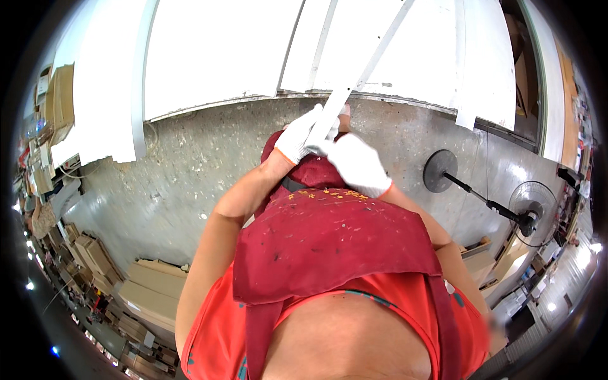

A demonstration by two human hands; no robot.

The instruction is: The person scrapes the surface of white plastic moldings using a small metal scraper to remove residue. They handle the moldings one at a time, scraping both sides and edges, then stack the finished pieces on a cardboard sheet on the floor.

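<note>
A long narrow white strip (335,101) slants from the far upper right down toward my body, its near end in front of my dark red apron (329,240). My left hand (297,136), in a white knit glove, is closed around the strip near that end. My right hand (360,166), also gloved in white, is at the strip's near end with its fingers drawn together. A small greyish piece shows at those fingertips, too blurred to name. The strip's far part lies over a white worktop (221,57).
A pedestal fan (532,214) with a round black base (439,171) is on the right. Another white strip (465,119) overhangs the worktop's front edge. Cardboard stacks (155,285) sit behind me at the left. The grey floor (209,139) is speckled.
</note>
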